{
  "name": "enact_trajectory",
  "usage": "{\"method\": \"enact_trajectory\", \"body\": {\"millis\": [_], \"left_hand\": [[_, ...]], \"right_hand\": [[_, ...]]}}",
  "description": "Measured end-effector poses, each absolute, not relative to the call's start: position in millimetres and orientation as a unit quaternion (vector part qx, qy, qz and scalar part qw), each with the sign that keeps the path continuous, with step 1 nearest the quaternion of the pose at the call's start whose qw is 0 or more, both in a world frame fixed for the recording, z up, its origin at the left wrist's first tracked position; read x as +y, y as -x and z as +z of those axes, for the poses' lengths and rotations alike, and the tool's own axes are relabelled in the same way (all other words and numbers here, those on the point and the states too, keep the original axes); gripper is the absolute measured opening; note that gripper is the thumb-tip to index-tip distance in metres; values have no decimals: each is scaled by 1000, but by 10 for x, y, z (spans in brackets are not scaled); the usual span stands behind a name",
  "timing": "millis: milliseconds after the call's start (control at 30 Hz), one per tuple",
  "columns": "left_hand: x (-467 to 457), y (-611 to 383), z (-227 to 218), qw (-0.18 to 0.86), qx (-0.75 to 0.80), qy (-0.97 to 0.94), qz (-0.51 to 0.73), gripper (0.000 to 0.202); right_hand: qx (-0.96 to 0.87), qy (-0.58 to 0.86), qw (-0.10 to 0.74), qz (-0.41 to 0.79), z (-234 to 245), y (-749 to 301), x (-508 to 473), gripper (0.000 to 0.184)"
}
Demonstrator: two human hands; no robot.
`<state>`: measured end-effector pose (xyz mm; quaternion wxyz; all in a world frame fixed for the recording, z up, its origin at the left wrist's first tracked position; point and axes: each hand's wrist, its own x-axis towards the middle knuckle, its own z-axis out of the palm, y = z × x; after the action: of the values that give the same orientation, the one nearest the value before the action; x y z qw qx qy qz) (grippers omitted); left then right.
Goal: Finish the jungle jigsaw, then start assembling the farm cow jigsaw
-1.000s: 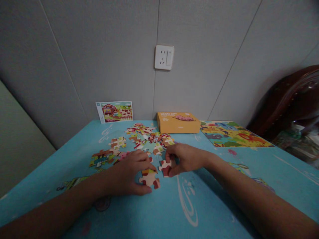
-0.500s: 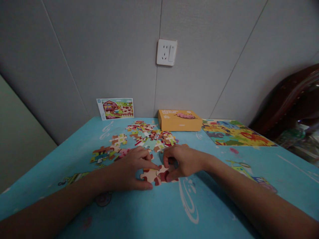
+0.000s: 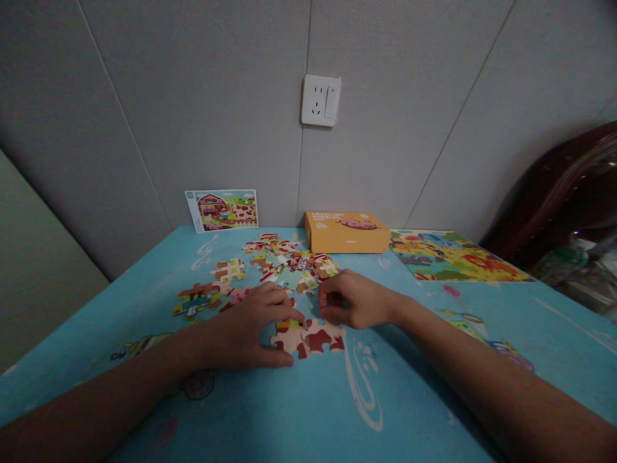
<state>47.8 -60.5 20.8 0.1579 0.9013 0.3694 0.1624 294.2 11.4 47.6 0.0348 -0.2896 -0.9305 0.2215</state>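
Two cow-patterned puzzle pieces [image 3: 322,337], cream with brown patches, lie side by side and appear joined on the blue tablecloth. My left hand [image 3: 255,328] rests at their left end with thumb and fingers spread, an index fingertip touching the upper edge. Just above the right-hand piece, my right hand [image 3: 354,301] is curled with thumb and fingertips together; whatever is in that pinch, if anything, is hidden. Behind the hands spreads a pile of loose puzzle pieces [image 3: 292,260]. A partly assembled cluster [image 3: 200,298] lies left of my left hand.
A farm picture card [image 3: 226,211] leans against the wall at the back left. An orange puzzle box [image 3: 347,235] stands at the back centre. To its right lies a colourful animal puzzle [image 3: 453,257]. A dark red chair [image 3: 569,186] is beyond the table's right edge.
My right hand has lifted off the cow-patterned pieces and drawn slightly up and away, uncovering the right-hand piece. My left hand has stayed nearly in place.
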Motion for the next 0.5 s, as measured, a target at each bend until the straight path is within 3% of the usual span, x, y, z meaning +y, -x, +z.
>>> {"method": "enact_trajectory", "body": {"millis": [200, 500], "left_hand": [[-599, -483, 200, 151, 368, -902, 166, 50], [-600, -496, 235, 160, 363, -905, 156, 52]], "right_hand": [[-944, 280, -12, 174, 541, -2900, -5, 51], [-943, 278, -24, 182, 557, -2866, -51, 48]]}}
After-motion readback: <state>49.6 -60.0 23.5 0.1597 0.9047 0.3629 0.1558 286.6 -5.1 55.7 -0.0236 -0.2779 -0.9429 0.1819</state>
